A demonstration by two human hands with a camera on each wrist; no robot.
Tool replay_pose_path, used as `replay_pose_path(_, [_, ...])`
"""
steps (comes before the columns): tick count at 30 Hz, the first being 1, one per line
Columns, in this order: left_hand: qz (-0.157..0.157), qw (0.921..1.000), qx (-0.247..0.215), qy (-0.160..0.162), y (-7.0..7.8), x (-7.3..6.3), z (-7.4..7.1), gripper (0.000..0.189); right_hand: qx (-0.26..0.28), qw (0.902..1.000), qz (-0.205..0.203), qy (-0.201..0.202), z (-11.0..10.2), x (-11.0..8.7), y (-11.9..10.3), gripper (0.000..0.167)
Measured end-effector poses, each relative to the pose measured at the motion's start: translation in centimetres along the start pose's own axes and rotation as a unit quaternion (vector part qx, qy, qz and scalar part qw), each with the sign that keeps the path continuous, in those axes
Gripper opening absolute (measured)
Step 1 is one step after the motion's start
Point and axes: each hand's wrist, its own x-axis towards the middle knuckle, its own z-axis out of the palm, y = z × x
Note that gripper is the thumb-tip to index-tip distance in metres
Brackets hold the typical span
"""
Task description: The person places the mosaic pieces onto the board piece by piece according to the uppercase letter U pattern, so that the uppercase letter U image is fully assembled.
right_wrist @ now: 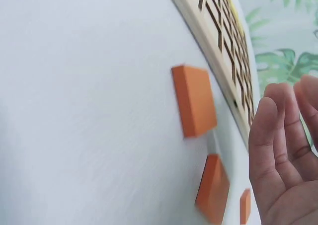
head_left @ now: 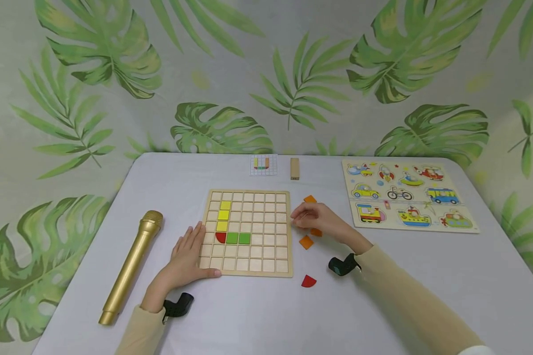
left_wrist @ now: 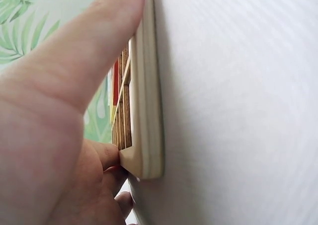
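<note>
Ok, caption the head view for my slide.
Left hand touches the grid board; right hand hovers near orange tiles.

Play table (head_left: 257, 315), picture puzzle (head_left: 409, 202), leafy backdrop (head_left: 231, 74)

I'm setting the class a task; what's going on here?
A person's left hand touches the left and near edges of a wooden grid board. The right hand is by the board's right edge, near loose orange tiles; whether it holds one is unclear. On the board sit three yellow tiles, one red piece and two green tiles.
</note>
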Motion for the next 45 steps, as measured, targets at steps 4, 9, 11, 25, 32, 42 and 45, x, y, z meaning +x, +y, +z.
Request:
replay_pose_path(4, [0.000, 1.0000, -0.001, 0.001, 0.1, -0.1, -0.1, 0.122, 0.002, 1.0000, 0.004, 0.006, -0.8, -0.7, 0.8, 0.023])
replay_pose_path(9, [0.000, 1.0000, -0.002, 0.001, 0.1, -0.1, -0.1, 0.122, 0.011, 0.9998, -0.008, -0.012, -1.2, -1.8, 1.4, 0.026])
replay_pose_path(11, [0.000, 1.0000, 0.000, 0.002, 0.1, -0.1, -0.1, 0.122, 0.016, 0.9996, -0.012, -0.021, -1.2, -2.3, 1.4, 0.026])
replay_pose_path(25, [-0.001, 1.0000, -0.001, 0.004, -0.1, -0.2, 0.2, 0.122, -0.016, 0.9942, -0.040, -0.098, -0.3, -4.5, 2.1, 0.025])
replay_pose_path(32, [-0.001, 1.0000, -0.004, 0.003, 0.1, -0.2, 0.0, 0.121, -0.062, 0.9885, -0.044, -0.131, 0.8, -5.6, 2.3, 0.023])
replay_pose_path(42, [0.000, 1.0000, -0.005, 0.003, 0.3, -0.2, -0.1, 0.121, -0.114, 0.9820, -0.038, -0.145, 2.2, -6.7, 1.8, 0.021])
replay_pose_path(45, [0.000, 1.0000, -0.004, 0.003, 0.3, -0.2, -0.2, 0.121, -0.131, 0.9803, -0.030, -0.144, 2.5, -6.9, 1.6, 0.021])
